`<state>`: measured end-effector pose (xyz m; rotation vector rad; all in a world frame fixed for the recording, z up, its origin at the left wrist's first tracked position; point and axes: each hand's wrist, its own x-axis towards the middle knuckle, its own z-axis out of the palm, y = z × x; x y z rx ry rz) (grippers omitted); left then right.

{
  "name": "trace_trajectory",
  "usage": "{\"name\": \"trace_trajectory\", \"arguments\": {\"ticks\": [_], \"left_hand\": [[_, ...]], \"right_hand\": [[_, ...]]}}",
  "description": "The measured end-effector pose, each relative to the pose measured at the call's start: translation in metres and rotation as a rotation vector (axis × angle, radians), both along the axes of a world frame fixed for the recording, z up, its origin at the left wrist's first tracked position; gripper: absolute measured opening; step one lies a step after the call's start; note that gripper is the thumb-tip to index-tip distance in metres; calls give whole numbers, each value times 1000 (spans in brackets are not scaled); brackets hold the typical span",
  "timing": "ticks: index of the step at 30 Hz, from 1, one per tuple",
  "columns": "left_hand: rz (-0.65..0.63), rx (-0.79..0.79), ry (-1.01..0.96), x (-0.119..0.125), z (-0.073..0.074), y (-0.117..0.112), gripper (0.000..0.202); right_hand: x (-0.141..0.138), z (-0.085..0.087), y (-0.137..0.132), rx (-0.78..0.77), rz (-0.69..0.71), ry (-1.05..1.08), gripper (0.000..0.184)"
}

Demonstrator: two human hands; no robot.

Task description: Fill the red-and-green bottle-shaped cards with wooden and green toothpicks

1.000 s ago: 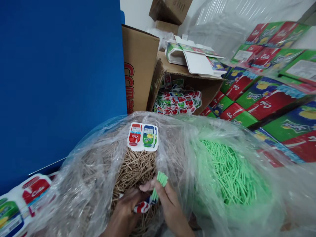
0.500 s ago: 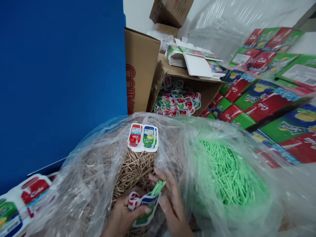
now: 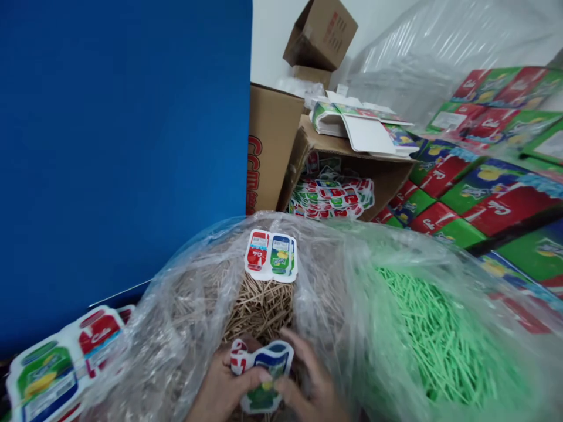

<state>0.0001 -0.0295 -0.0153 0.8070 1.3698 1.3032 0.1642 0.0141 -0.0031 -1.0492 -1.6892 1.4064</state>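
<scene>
Right hand [image 3: 315, 384] has joined left hand [image 3: 223, 385] at lower centre, fingers of both pinching the packet [image 3: 264, 397]; filling looks done, sealing unclear.

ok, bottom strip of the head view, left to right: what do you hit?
Large Sprite/Cola-printed cards → left hand → held printed card → right hand → green sticks. Clear plastic left out: it overlaps several of these.
</scene>
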Motion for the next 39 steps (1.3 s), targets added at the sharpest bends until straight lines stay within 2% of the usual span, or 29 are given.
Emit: {"name": "trace_trajectory", "arguments": {"ticks": [2, 4, 7, 10, 13, 16, 18, 20, 23, 26, 28, 30, 33, 36, 39], "left_hand": [[35, -8, -45, -6, 10, -1, 36], [70, 2, -79, -15, 22, -2, 41], [148, -6, -95, -36, 40, -4, 42], [224, -46, -29, -62, 51, -3, 35], [305, -9, 175, -94, 51, 7, 35], [361, 19, 348, -126, 43, 30, 45], [390, 5, 440, -143, 36, 48, 48], [426, -28, 583, -154, 30, 63, 42], [468, -101, 852, -155, 26, 74, 42], [459, -116, 1094, -141, 29, 74, 55], [420, -88, 1212, -128, 35, 75, 53], [326, -52, 1284, -112, 42, 82, 45], [127, -42, 1313, -91, 48, 110, 35], [10, -146, 1305, -78, 47, 151, 35], [-53, -288, 1271, -76, 43, 186, 31]], "right_hand": [[-12, -1, 0, -103, 66, -18, 33], [-24, 0, 4, -139, 85, 24, 32], [-43, 4, 18, -103, 55, 44, 33], [-67, 8, 36, -22, 51, -2, 26], [-102, 15, 58, 121, 86, -61, 19], [-140, 21, 80, 254, 70, -196, 15], [-163, 21, 91, 323, 40, -255, 27], [-180, 19, 98, 393, 27, -340, 44], [-195, 12, 100, 486, 35, -471, 50], [-193, 10, 96, 574, 31, -535, 48], [-183, 13, 91, 625, 27, -547, 45], [-165, 17, 82, 681, 11, -542, 39], [-132, 17, 58, 770, -56, -475, 29], [-97, -1, 26, 777, -48, -370, 26], [-65, -30, 1, 811, 38, -313, 26]]}}
